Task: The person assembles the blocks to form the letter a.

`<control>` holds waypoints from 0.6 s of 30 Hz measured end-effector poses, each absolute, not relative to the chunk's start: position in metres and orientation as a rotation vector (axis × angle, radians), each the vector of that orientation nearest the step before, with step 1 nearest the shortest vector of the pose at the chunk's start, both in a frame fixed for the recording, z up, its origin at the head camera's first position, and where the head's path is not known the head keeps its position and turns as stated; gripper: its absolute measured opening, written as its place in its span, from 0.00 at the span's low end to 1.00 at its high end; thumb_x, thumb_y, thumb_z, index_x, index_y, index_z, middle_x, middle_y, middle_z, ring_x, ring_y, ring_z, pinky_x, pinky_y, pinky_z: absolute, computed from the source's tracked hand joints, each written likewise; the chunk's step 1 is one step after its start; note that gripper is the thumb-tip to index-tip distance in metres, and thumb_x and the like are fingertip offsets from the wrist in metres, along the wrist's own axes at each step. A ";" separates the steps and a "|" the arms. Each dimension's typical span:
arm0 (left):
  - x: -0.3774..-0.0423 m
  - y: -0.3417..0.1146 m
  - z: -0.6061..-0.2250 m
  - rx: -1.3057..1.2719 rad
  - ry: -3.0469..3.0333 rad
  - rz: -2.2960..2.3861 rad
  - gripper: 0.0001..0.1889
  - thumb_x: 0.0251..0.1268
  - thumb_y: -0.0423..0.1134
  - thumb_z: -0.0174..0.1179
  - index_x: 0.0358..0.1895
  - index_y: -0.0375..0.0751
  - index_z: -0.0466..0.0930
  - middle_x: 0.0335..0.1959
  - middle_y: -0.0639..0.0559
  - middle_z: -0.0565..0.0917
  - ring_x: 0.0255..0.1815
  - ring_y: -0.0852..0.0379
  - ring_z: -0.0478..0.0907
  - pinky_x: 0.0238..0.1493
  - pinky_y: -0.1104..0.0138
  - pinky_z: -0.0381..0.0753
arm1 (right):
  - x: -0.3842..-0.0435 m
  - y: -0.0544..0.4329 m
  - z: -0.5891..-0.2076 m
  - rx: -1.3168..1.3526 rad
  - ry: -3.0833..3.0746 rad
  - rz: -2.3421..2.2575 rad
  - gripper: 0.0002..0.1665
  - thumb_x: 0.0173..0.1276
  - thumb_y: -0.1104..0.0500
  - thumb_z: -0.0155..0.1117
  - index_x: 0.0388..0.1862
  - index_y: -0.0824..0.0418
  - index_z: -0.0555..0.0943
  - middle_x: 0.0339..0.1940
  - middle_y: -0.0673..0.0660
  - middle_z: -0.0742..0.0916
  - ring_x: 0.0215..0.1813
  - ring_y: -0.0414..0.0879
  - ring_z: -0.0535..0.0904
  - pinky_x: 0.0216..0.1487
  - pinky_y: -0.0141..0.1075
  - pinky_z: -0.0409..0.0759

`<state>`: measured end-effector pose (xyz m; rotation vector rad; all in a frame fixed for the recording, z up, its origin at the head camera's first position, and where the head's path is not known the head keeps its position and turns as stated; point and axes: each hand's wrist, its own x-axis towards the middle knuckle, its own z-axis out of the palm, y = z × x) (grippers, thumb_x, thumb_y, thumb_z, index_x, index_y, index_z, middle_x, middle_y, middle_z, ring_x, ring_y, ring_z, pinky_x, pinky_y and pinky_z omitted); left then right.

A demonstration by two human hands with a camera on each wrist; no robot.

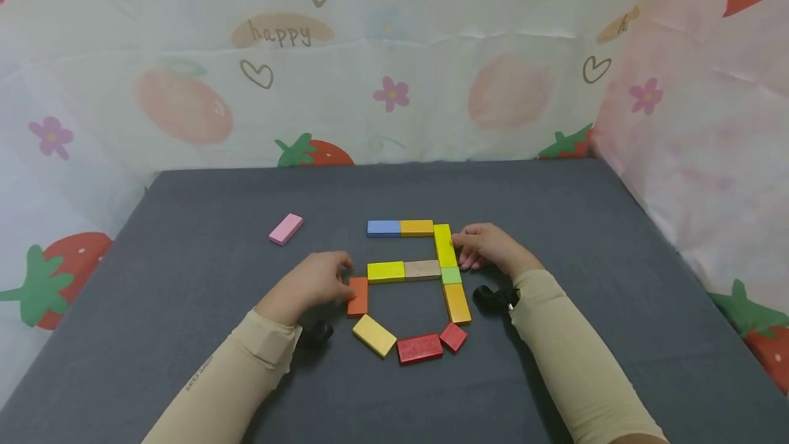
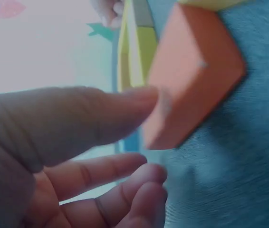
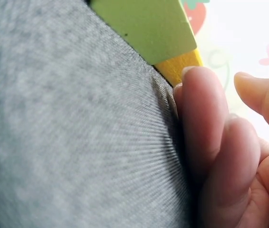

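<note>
Flat wooden blocks form an outline on the grey cloth. My left hand (image 1: 312,285) is at the outline's left side, its thumb tip at the orange block (image 1: 357,297). In the left wrist view that thumb (image 2: 125,107) overlaps the block's edge, while the other fingers bend loosely apart from it. Beside the upper right, my right hand (image 1: 493,249) has its fingertips close along the long yellow block (image 1: 444,245). The right wrist view has those fingers (image 3: 203,114) low against the cloth, near the green block (image 3: 148,31), the thumb raised and nothing gripped.
A blue block (image 1: 383,228) and an amber block (image 1: 416,227) make the top row. Yellow (image 1: 385,272) and tan (image 1: 422,270) blocks cross the middle. Pale yellow (image 1: 374,336) and red (image 1: 420,349) blocks curve below. A pink block (image 1: 286,229) lies apart at upper left.
</note>
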<state>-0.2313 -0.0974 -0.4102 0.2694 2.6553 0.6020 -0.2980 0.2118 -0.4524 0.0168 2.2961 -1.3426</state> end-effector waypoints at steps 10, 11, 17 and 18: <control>-0.234 -0.096 -0.416 0.269 2.594 0.639 0.16 0.50 0.41 0.67 0.43 0.44 0.77 0.25 0.50 0.74 0.26 0.55 0.71 0.27 0.67 0.69 | -0.299 0.213 -0.454 0.008 2.311 -1.336 0.18 0.66 0.47 0.55 0.33 0.62 0.77 0.24 0.59 0.83 0.26 0.47 0.81 0.29 0.35 0.77; -0.233 -0.095 -0.416 0.270 2.589 0.645 0.16 0.50 0.41 0.67 0.43 0.44 0.76 0.25 0.50 0.74 0.26 0.55 0.71 0.27 0.67 0.69 | -0.299 0.213 -0.454 0.012 2.310 -1.336 0.18 0.66 0.47 0.55 0.33 0.62 0.77 0.24 0.59 0.83 0.26 0.47 0.81 0.29 0.35 0.77; -0.235 -0.098 -0.416 0.269 2.603 0.639 0.16 0.50 0.42 0.67 0.43 0.44 0.77 0.26 0.50 0.75 0.27 0.55 0.71 0.27 0.66 0.70 | -0.298 0.213 -0.454 0.026 2.302 -1.344 0.18 0.66 0.47 0.55 0.34 0.61 0.78 0.24 0.59 0.83 0.25 0.47 0.81 0.28 0.35 0.77; -0.236 -0.101 -0.417 0.264 2.624 0.632 0.16 0.51 0.43 0.67 0.43 0.44 0.77 0.27 0.50 0.76 0.27 0.55 0.71 0.28 0.66 0.71 | -0.298 0.213 -0.454 0.026 2.299 -1.346 0.18 0.66 0.47 0.55 0.34 0.62 0.78 0.24 0.59 0.83 0.25 0.47 0.81 0.27 0.35 0.77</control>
